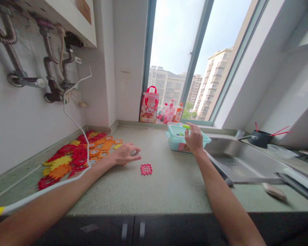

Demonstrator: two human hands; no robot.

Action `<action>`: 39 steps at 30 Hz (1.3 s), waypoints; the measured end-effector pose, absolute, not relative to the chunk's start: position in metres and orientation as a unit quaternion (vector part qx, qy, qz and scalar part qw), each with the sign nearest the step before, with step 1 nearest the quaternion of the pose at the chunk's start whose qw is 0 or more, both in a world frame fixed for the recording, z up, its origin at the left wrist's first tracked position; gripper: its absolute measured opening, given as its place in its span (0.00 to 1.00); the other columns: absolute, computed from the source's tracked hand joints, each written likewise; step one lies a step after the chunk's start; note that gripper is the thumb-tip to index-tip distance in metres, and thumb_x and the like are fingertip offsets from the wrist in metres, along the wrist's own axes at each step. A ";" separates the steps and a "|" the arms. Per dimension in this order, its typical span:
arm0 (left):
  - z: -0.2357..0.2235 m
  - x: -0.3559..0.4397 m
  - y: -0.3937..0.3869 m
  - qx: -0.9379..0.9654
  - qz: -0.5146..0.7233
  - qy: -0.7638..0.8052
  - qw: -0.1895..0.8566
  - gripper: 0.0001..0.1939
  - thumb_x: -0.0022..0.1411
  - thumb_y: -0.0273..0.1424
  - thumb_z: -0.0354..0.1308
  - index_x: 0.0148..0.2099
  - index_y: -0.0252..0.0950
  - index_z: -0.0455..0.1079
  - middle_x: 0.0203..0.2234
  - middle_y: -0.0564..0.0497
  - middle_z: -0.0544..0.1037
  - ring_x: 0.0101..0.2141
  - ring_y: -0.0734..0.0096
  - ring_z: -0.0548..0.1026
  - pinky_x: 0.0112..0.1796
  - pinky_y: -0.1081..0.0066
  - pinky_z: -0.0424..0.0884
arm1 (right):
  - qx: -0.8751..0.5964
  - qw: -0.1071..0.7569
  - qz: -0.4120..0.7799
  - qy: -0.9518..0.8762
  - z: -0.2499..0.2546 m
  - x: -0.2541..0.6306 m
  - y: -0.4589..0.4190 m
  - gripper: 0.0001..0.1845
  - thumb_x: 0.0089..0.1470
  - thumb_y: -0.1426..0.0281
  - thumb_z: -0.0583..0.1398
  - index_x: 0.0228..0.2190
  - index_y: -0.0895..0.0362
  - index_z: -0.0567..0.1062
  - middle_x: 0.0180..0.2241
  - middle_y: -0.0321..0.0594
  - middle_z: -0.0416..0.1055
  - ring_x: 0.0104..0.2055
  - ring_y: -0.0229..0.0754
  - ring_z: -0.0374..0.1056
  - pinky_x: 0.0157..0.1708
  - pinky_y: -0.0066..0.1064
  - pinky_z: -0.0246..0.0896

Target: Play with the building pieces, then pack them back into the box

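Note:
My right hand (pixel 195 138) is over the teal plastic box (pixel 174 140), its fingers closed on a bright green plastic piece (pixel 186 126) near the rim. Small dark pieces show inside the box, too small to make out. My left hand (pixel 125 154) hovers at the right end of the spread-out interlocking plastic pieces, thumb and fingers apart, apparently holding nothing. Just right of its fingertips, a single red notched square piece (pixel 146 169) lies flat on the counter. The red, orange and yellow pieces (pixel 63 164) lie in an overlapping layer along the left wall.
A white cable (pixel 77 124) hangs from the wall and crosses the pieces and my left forearm. Right of the box is a steel sink (pixel 236 160). Bottles (pixel 169 112) and a printed bag (pixel 149 106) stand by the window. A soap-like bar (pixel 274 191) lies near the front edge.

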State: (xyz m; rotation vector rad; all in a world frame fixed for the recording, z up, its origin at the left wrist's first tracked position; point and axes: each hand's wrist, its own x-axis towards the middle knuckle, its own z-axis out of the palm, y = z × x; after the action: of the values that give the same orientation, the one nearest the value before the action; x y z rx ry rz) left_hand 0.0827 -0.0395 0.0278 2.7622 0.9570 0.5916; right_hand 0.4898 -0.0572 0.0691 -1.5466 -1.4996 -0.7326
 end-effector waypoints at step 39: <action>0.014 0.036 0.001 0.790 0.093 0.599 -0.088 0.24 0.75 0.40 0.46 0.59 0.36 0.78 0.53 0.32 0.80 0.54 0.41 0.76 0.53 0.49 0.70 | -0.368 0.193 0.124 -0.901 0.024 0.359 -0.085 0.12 0.59 0.62 0.68 0.44 0.50 0.85 0.43 0.40 0.82 0.43 0.46 0.77 0.49 0.35 0.69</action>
State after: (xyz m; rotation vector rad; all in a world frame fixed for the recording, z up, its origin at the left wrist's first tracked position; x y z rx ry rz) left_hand 0.0361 0.0008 0.0141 2.6311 1.9961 0.3099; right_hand 0.3593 -0.0849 0.0242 -1.0314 -2.5280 0.3478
